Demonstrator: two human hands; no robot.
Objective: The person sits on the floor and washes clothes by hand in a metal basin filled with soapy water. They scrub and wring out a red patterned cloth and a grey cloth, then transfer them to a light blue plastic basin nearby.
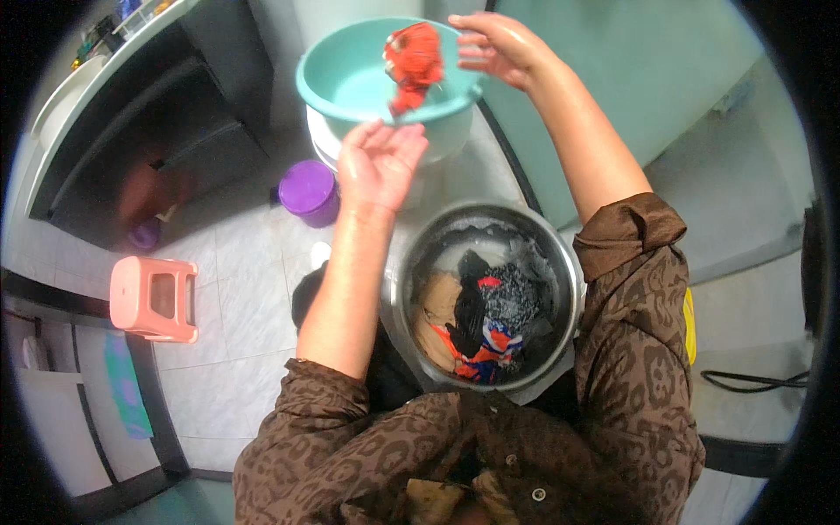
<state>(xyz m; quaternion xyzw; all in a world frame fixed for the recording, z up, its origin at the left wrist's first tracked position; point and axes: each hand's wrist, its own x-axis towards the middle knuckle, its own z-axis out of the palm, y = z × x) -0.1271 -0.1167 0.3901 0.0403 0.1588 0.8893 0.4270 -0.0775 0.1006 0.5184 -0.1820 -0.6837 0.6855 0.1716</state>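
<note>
A crumpled red cloth (pixel 417 59), blurred by motion, is in the air over the turquoise plastic basin (pixel 328 79). My left hand (pixel 380 161) is palm up at the basin's near rim, fingers spread, just below the cloth. Beyond the right rim, my right hand (pixel 505 49) has its fingers apart and holds nothing. Close to my body stands a round metal pot (pixel 569 282) with soapy water and wet clothes in it. A black garment (pixel 470 302), a tan cloth (pixel 438 315) and an orange, blue and white cloth (pixel 492 348) lie there among suds.
Left of the basin, a purple bucket (pixel 308 191) stands on the tiled floor (pixel 243 341). Farther left is a pink plastic stool (pixel 154 298). A black cable (pixel 751 379) and a yellow object (pixel 689 326) are at the right. A pale green panel (pixel 630 79) rises behind my right arm.
</note>
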